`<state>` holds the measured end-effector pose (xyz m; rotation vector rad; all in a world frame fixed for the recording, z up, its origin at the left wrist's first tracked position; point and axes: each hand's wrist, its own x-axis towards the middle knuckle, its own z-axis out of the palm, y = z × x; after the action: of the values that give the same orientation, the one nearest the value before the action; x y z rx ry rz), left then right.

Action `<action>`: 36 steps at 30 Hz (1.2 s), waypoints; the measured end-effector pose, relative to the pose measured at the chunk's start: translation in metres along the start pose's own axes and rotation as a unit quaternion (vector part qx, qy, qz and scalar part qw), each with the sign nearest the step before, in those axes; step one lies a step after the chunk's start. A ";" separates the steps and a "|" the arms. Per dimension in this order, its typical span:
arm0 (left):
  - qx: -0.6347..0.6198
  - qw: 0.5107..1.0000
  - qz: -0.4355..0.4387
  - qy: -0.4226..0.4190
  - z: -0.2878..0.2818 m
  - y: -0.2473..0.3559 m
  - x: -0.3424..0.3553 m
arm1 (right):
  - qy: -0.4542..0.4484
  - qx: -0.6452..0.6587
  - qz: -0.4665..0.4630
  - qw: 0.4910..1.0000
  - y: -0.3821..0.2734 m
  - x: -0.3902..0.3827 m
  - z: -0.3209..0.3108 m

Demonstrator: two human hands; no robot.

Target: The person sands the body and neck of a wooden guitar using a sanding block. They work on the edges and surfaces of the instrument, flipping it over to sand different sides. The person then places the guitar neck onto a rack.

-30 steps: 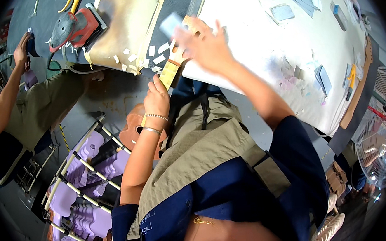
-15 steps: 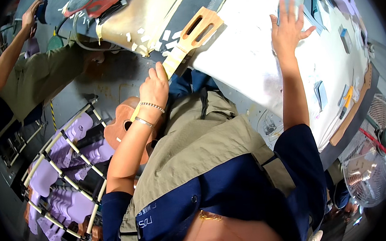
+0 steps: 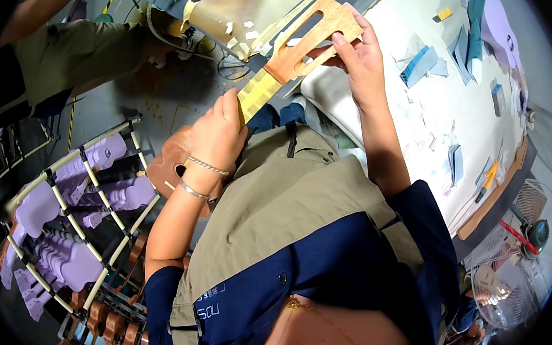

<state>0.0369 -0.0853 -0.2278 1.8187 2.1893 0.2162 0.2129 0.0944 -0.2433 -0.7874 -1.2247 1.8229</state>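
An unfinished small wooden ukulele (image 3: 308, 40) lies slantwise in front of me, its slotted headstock pointing up and to the right. Yellow masking tape (image 3: 259, 96) covers its fingerboard. My left hand (image 3: 220, 135) is wrapped round the neck at the taped part. The body shows only in part, behind my left forearm. At the far end my right hand (image 3: 363, 65) holds the headstock's edge between thumb and fingers. A blue-grey folded abrasive sheet (image 3: 418, 65) lies on the white-covered table (image 3: 408, 123), right of my right hand.
On the left stands a rack (image 3: 87, 168) of lilac instrument-shaped pieces, with several brown ukulele bodies (image 3: 112, 329) below. Another person (image 3: 85, 58) is at the upper left. An orange-handled cutter (image 3: 489, 178) lies near the table's right edge, and a fan (image 3: 505, 278) stands beyond.
My right hand has left the blue-grey sheets on the table and come left onto the headstock. The ukulele's head has shifted right and turned; my left hand still grips the neck.
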 end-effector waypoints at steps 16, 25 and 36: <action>-0.672 0.721 -0.109 -0.127 -0.052 -0.127 -0.055 | -0.123 -0.061 -0.047 0.989 -0.032 0.017 0.163; -0.569 0.807 -0.143 0.059 -0.028 -0.183 -0.105 | -0.285 -0.127 -0.087 0.946 0.017 0.045 0.229; -0.611 0.653 -0.267 0.359 0.015 -0.229 -0.161 | 0.039 -0.568 0.086 0.818 0.079 0.379 0.097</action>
<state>-0.1462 -0.2883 -0.2900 0.2598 1.8454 1.9328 -0.0766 0.3611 -0.3094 -1.6144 -2.2450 0.9897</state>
